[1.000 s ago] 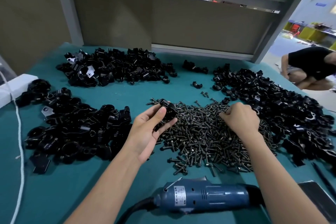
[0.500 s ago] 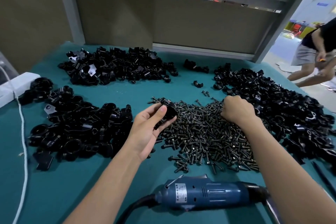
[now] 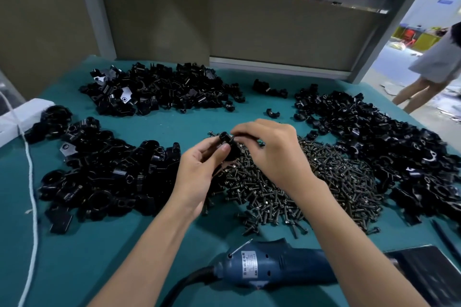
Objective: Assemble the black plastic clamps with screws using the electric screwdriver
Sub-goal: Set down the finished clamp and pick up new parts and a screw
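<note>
My left hand (image 3: 199, 177) holds a black plastic clamp (image 3: 228, 145) between thumb and fingers, above the near left edge of the screw pile (image 3: 299, 189). My right hand (image 3: 272, 154) is right beside it, fingers curled and pinched at the top of the clamp; a screw between its fingertips is too hidden to confirm. The blue electric screwdriver (image 3: 272, 269) lies on the green table (image 3: 74, 257) near the front edge, under my right forearm.
Heaps of black clamp parts lie at the back left (image 3: 154, 92), at the left (image 3: 99, 177) and along the right (image 3: 399, 154). A white cord (image 3: 32, 207) runs down the left side. A black tray (image 3: 429, 279) sits front right. A person (image 3: 434, 65) stands beyond the table.
My right hand left the far side of the screw pile and moved left to meet the clamp in my left hand. The person in the background stood up and moved right.
</note>
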The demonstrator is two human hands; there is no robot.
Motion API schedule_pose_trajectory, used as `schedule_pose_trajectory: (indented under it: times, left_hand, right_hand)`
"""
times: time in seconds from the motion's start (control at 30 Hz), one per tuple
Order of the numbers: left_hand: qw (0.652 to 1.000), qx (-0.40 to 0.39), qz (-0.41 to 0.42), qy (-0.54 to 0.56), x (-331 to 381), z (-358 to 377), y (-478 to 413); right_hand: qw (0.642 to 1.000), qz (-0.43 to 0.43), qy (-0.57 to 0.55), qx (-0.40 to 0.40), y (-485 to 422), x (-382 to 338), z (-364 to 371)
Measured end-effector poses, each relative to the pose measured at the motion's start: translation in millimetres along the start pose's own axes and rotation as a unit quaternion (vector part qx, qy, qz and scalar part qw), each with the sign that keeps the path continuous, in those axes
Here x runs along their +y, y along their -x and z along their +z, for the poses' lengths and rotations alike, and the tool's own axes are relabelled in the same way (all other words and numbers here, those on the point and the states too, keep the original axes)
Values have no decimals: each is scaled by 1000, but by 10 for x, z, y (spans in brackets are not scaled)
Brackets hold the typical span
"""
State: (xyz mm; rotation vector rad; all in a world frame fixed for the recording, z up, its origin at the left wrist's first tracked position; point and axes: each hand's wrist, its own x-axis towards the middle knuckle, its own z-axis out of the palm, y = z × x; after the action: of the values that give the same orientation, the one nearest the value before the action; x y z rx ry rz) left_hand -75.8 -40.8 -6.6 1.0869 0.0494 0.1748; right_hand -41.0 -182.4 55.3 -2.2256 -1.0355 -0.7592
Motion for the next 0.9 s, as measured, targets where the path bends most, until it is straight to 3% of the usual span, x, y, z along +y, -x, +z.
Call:
schedule_pose_trajectory:
  times: [0.17,0.3,0.37,0.43,0.53,0.6,0.77,0.9]
  left_hand:
    - [999,-4,22,-22,-22,-17,11]
    - [999,7,21,37,-4,-30,-1]
    - [996,17,3,85,23,-46,-13]
    - [992,29,-18,121,36,-65,-29]
    - [988,34,-34,145,43,-77,-34]
    - [988,32,-40,147,37,-65,-34]
    - [989,24,-44,138,30,-54,-32]
    - [988,21,-47,144,40,-64,-30]
  right_hand:
    - [996,55,-52,36,51,-36,115]
    - [989,86,-114,-43,85,-3,126]
    - [984,117,-130,-41,94,124,98]
    - [977,214,-20,-14,106,444,14]
    - [899,349,232,-128,223,1022,-166]
    - [873,383,235,-188,311,1261,-209]
    - [883,356,238,-190,314,1388,-187]
    - [882,296,274,-242,299,1414,-188]
